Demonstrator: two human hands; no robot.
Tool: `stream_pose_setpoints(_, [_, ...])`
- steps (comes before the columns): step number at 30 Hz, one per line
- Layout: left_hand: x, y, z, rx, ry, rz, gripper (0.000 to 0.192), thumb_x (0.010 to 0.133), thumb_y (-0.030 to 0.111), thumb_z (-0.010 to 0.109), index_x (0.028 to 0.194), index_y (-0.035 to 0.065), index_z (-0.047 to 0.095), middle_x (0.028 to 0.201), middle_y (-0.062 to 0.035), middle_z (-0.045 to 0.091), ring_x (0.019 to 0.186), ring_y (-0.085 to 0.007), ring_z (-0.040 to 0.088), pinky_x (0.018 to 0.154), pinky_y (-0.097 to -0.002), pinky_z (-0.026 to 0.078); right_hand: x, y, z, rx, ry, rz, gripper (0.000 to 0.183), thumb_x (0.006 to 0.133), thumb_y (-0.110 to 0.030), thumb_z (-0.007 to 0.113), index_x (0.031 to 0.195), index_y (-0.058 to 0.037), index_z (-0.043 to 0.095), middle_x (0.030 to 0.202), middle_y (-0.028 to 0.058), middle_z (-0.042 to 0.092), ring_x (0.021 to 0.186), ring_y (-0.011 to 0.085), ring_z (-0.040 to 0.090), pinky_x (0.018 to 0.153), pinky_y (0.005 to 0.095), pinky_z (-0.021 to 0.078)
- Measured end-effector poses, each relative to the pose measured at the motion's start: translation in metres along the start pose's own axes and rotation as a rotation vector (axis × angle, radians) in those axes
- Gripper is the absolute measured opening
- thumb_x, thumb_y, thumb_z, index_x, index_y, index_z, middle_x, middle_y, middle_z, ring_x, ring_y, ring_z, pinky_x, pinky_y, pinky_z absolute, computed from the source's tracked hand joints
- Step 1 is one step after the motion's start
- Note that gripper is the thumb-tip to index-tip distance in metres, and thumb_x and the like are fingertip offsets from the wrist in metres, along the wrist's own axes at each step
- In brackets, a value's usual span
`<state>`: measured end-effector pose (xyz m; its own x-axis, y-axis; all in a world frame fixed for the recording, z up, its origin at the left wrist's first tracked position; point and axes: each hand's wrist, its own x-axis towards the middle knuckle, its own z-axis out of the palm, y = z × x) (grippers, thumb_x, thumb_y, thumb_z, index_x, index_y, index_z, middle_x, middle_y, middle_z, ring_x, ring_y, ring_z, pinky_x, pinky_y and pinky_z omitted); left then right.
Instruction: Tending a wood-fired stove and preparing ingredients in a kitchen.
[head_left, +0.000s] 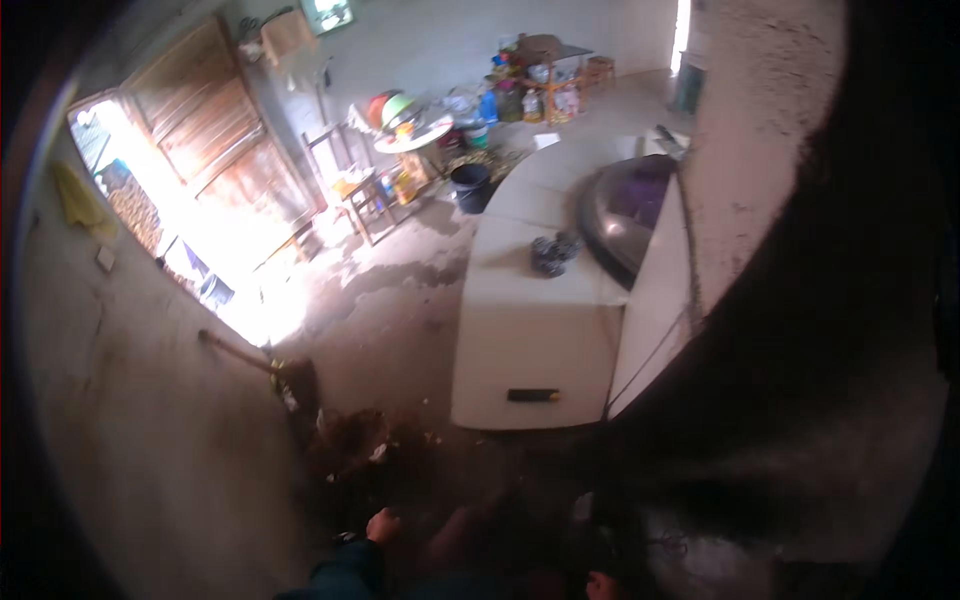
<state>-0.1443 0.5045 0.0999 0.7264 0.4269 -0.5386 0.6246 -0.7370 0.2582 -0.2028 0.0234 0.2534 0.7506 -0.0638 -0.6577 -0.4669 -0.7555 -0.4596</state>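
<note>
In the dim lower part of the view, my left hand (383, 525) hangs in front of a dark teal sleeve (341, 571). Its fingers look curled, but shadow hides whether they hold anything. My right hand (602, 585) shows only partly at the bottom edge, and its grip is hidden. Ahead of both hands stands a pale tiled counter (536, 341) with a rounded end. A small dark, flat object with a yellow end (533, 395) lies near its close edge. Farther along sit dark, lumpy bundles (553, 255) beside a large domed metal lid (626, 214).
On the left, a wooden door (217, 127) opens onto bright daylight. A broom (240, 351) leans by the wall above litter (360, 435). A black bucket (471, 187), a chair (349, 176) and a round table (416, 139) stand farther back. A rough wall (757, 150) rises right of the counter.
</note>
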Motion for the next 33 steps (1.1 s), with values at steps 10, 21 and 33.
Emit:
stream_pose_setpoints(10, [-0.051, -0.085, -0.014, -0.060, -0.084, -0.384, 0.036, 0.072, 0.031, 0.055, 0.100, 0.0110, 0.064, 0.101, -0.0167, 0.062, 0.099, -0.0340, 0.056, 0.085, -0.0414, 0.045, 0.052, -0.025, 0.026, 0.190, 0.112, -0.250, 0.029, 0.075, -0.007, 0.056, 0.103, -0.0024, 0.061, 0.068, 0.0124, 0.060, 0.061, 0.0217, 0.058, 0.057, 0.0330, 0.0465])
stream_pose_setpoints(21, [-0.040, -0.163, -0.078, 0.058, -0.143, -0.743, 0.045, 0.075, 0.029, 0.050, 0.114, 0.0088, 0.057, 0.117, -0.0189, 0.053, 0.108, -0.0362, 0.049, 0.094, -0.0414, 0.038, 0.128, -0.325, -0.031, -0.281, 0.476, -0.938, 0.031, 0.077, 0.001, 0.049, 0.106, 0.0038, 0.056, 0.087, 0.0157, 0.056, 0.078, 0.0323, 0.057, 0.069, 0.0412, 0.0477])
stream_pose_setpoints(33, [-0.095, -0.228, -0.073, -0.023, -0.527, -0.998, 0.045, 0.071, 0.030, 0.054, 0.108, 0.0062, 0.061, 0.112, -0.0216, 0.057, 0.106, -0.0351, 0.054, 0.090, -0.0416, 0.042, 0.208, -0.417, 0.005, -0.804, 0.116, -1.012, 0.040, 0.063, -0.007, 0.057, 0.103, 0.0003, 0.058, 0.090, 0.0118, 0.054, 0.096, 0.0307, 0.050, 0.086, 0.0443, 0.0377])
